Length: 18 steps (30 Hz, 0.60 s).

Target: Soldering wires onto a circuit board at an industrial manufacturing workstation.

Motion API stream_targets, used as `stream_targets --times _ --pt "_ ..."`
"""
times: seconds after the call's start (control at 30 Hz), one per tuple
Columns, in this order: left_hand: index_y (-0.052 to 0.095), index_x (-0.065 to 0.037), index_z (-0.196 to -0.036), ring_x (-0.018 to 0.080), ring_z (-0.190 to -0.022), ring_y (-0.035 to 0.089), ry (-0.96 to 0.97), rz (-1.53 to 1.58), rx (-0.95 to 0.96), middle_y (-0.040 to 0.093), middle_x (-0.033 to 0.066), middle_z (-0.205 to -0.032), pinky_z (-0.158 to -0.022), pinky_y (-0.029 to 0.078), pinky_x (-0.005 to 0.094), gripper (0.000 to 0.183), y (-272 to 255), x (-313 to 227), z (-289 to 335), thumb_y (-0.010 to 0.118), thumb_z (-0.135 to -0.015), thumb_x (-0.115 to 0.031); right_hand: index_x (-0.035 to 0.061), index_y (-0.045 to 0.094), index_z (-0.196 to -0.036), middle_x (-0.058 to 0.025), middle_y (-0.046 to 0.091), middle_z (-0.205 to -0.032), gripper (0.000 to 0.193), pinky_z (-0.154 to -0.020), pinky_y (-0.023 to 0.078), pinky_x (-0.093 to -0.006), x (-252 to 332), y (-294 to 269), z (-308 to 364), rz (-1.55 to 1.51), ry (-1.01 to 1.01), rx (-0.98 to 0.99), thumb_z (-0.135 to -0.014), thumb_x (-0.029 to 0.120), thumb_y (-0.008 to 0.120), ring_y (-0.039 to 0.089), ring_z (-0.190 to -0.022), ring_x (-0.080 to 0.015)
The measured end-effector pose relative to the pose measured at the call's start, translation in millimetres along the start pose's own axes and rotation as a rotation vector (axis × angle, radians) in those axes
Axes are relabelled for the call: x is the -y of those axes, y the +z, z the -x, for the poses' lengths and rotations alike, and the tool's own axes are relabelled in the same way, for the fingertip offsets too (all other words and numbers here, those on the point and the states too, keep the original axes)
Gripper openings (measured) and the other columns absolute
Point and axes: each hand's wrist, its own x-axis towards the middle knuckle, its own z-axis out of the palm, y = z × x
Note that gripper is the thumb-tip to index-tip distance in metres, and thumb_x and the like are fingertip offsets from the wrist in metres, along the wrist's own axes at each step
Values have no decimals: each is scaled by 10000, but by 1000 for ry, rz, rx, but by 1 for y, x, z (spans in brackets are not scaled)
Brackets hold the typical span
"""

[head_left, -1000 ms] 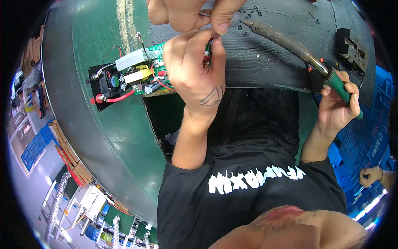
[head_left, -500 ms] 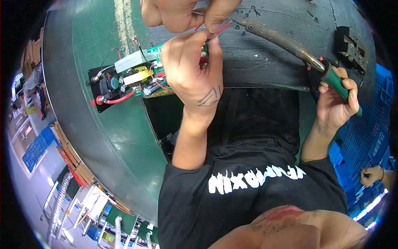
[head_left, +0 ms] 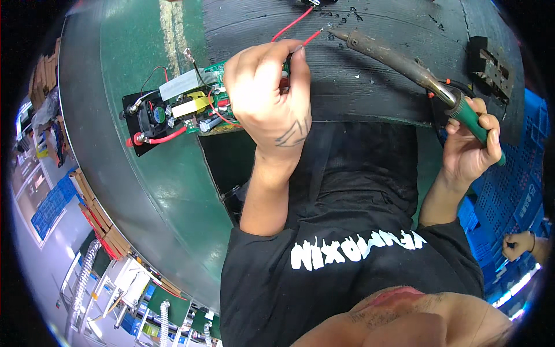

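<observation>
Between the thumb and index finger of my left hand (head_left: 269,95), a short red wire (head_left: 312,38) sticks out toward the far right. My closed right hand (head_left: 471,136) grips the green handle of a soldering iron (head_left: 399,62). The iron's tip points at the bare end of the wire, with a small gap between them. Partly under my left hand lies a green circuit board (head_left: 199,98) with yellow-wrapped parts and a black fan (head_left: 153,114) at its left end. A second red wire (head_left: 292,24) runs from behind my fingers to a black part at the far edge.
A black board (head_left: 370,98) covers the bench under the iron, over a green mat (head_left: 130,63). To the right sits a dark metal block (head_left: 491,72). Blue plastic crates (head_left: 514,173) stand beyond the bench's right side, near another person's hand (head_left: 518,245).
Another person's two hands at the far edge have withdrawn, uncovering the second red wire and the black part. The soldering iron has shifted very slightly; my left hand stays in place.
</observation>
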Motion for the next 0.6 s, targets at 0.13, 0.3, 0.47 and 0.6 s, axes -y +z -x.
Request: stream_targets --times 0.13,0.3,0.47,0.6 --pt "707 -17 -911 218 -790 604 -31 -13 22 666 79 -840 -751 481 309 116 -3 -4 -1 721 -796 -10 57 672 -1043 -218 580 -1187 339 -663 512 -315 -1 1 -2 -7 -2 31 -954 314 470 599 -882 -290" --pt "707 -15 -917 215 -793 602 -13 -64 63 664 84 -841 -752 482 309 103 -5 -5 -4 714 -814 -25 57 670 -1049 -220 579 -1189 342 -668 511 -315 -2 0 -2 -7 10 39 -951 319 473 598 -849 -286" --pt "699 -18 -922 217 -806 600 -7 -50 40 668 89 -856 -756 471 310 101 -5 -2 -4 702 -824 -40 42 643 -1048 -255 596 -1153 347 -655 560 -380 -7 -2 -5 9 -24 12 -942 327 476 639 -749 -319" --pt "693 -17 -917 215 -806 602 -13 -45 58 671 88 -859 -760 469 311 97 -6 -4 -9 699 -821 -32 46 645 -1056 -248 593 -1165 349 -653 560 -368 -2 -3 -7 -47 -22 11 -942 334 483 640 -780 -324"
